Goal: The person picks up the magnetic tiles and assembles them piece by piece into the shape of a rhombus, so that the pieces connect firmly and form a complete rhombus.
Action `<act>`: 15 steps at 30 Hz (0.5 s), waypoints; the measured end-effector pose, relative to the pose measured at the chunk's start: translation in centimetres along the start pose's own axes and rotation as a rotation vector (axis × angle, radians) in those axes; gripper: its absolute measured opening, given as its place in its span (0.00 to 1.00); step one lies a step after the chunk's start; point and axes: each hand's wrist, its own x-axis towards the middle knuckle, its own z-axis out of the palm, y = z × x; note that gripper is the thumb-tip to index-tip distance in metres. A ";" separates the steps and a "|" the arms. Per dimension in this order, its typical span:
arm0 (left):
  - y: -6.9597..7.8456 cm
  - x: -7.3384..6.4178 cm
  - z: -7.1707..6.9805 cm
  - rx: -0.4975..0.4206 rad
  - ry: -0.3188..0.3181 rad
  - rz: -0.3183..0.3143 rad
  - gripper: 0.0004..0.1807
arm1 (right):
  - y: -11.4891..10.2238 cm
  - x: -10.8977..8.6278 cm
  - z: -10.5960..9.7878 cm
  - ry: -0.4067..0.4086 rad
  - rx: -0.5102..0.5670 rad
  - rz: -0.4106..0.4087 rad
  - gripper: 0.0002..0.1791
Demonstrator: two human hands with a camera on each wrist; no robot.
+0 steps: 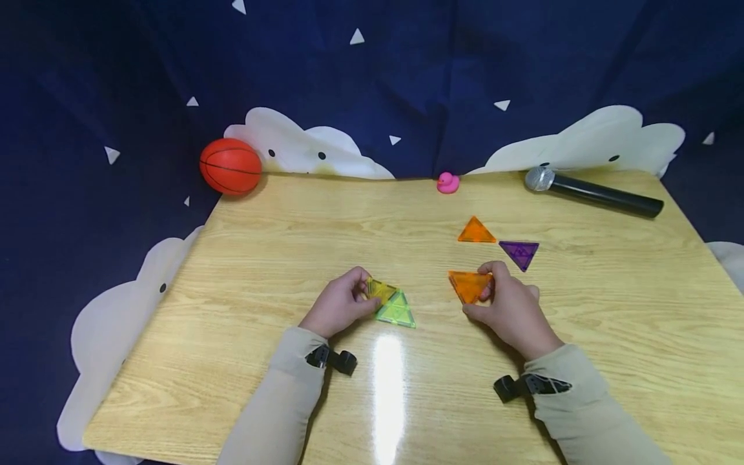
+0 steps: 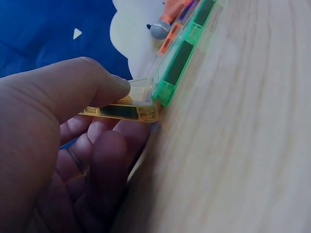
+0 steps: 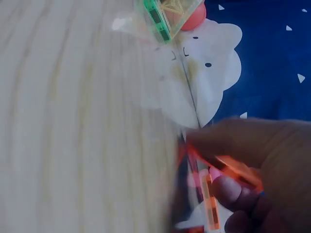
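Note:
My left hand (image 1: 343, 300) pinches a yellow triangular magnetic tile (image 1: 382, 290) between thumb and fingers. Its edge meets a green triangular tile (image 1: 398, 310) on the table; in the left wrist view the yellow tile (image 2: 121, 110) stands at an angle to the green tile (image 2: 180, 63). To the right, my right hand (image 1: 511, 309) grips an orange triangular tile (image 1: 467, 284) by its right side, tilted in the right wrist view. Beyond that hand lie a second orange triangular tile (image 1: 476, 231) and a purple triangular tile (image 1: 520, 253).
On the wooden table (image 1: 325, 219), a pink rubber duck (image 1: 448, 183) sits at the back edge. A black microphone (image 1: 599, 194) lies at the back right, and a red basketball (image 1: 231, 166) rests at the back left corner. A dark blue cloth (image 1: 349, 84) hangs behind.

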 end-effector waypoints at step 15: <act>-0.1 0.0 -0.1 0.008 -0.006 0.005 0.14 | -0.4 -0.2 0.9 0.136 -0.011 -0.119 0.24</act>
